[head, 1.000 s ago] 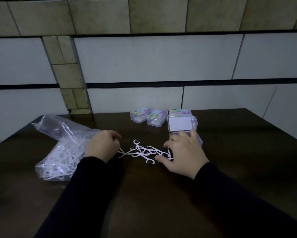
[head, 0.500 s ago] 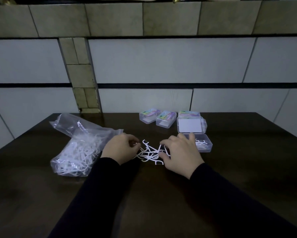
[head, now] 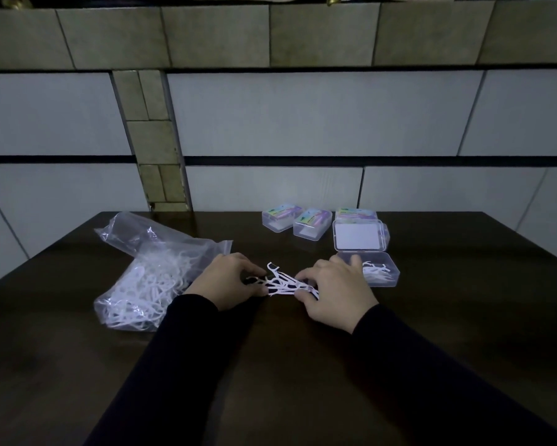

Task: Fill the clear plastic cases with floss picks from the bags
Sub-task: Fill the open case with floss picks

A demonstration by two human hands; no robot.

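From the head view, a loose bunch of floss picks [head: 282, 282] lies on the dark table [head: 464, 317], just beside the open case [head: 369, 268] on its near-left side. The left hand [head: 227, 280] and right hand [head: 333, 292] close in on the bunch from either side, each grip curled with fingertips pinching the tangle's ends. The open case already holds a few picks against its right wall, and its lid [head: 359, 236] stands up behind it. Beyond the lid sit three closed cases [head: 312, 223], apparently labelled and shut. The bag [head: 148, 272] of picks lies well to the left of the open case, its mouth toward the hands. The step in hand looks like gathering and squaring the loose picks into one bundle. Next, the bundle likely needs lifting as one and laying flat inside the open case, aligned lengthwise so that the lid can shut.
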